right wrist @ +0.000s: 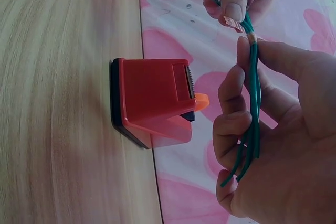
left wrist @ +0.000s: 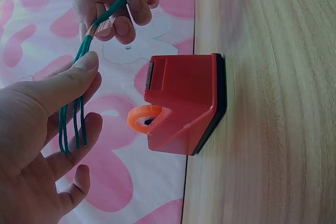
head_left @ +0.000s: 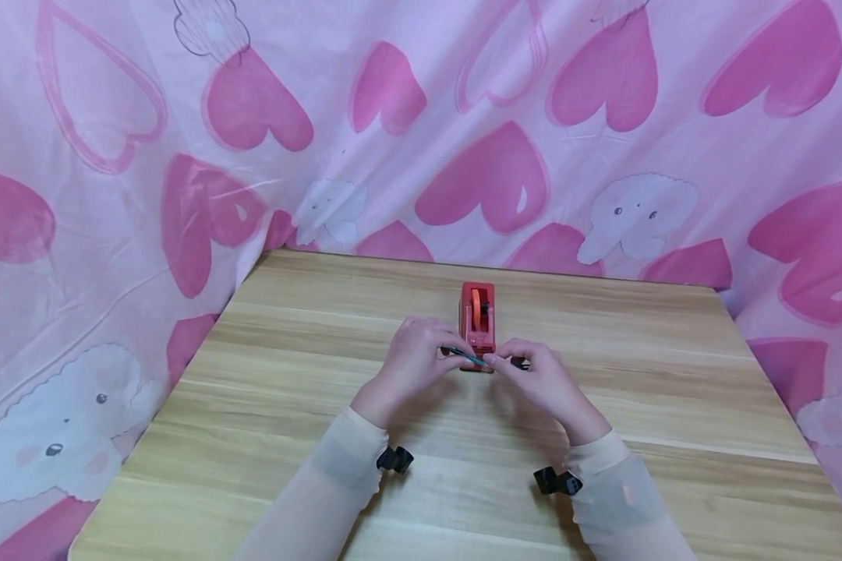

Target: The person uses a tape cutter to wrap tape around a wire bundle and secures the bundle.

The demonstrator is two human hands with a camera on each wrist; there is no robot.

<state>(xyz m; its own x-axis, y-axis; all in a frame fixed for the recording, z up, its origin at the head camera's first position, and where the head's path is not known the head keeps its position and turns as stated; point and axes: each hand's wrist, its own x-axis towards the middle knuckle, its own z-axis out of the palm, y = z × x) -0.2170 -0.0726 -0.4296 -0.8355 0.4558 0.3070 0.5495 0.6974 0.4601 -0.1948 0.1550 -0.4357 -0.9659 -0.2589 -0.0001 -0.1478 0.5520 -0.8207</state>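
A bundle of thin green strands (right wrist: 254, 87), like wires or ties, is held in the air by both hands. Around its middle goes a band of clear brownish tape (right wrist: 252, 38), and a short crinkled tape end (right wrist: 233, 24) sticks out. My left hand (head_left: 415, 349) pinches the bundle between thumb and fingers on one side of the band. On the other side, my right hand (head_left: 540, 375) pinches it too, strand ends lying along its fingers. Just beyond both hands stands a red tape dispenser (left wrist: 184, 85), carrying an orange roll (left wrist: 142, 118); neither wrist view shows a hand touching it.
The dispenser stands on a wood-grain table (head_left: 309, 374). Behind and beside the table hangs a pink curtain with hearts (head_left: 365, 171). Small black wrist cameras (head_left: 557, 481) sit on both sleeves.
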